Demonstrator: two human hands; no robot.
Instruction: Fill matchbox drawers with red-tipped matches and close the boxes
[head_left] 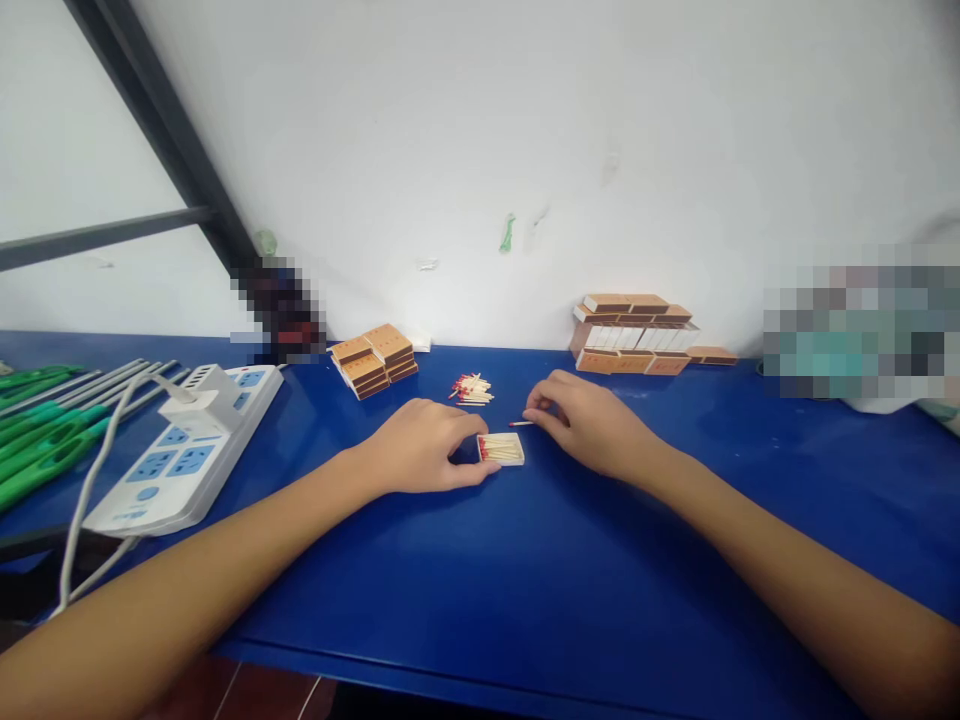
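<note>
My left hand (420, 447) rests on the blue table (525, 580), its thumb and fingers closed on the left end of a small open matchbox tray (502, 449) filled with red-tipped matches. My right hand (589, 420) is just right of the tray and pinches a single match (520, 423) by its wooden end, the red tip pointing left above the tray. A small pile of loose matches (472, 389) lies a little behind the tray.
Closed brown matchboxes are stacked at the back left (375, 359) and in a larger stack at the back right (637, 334). A white and blue power strip (187, 450) with a plugged adapter lies at left, beside green-handled tools (45, 430). White wall behind.
</note>
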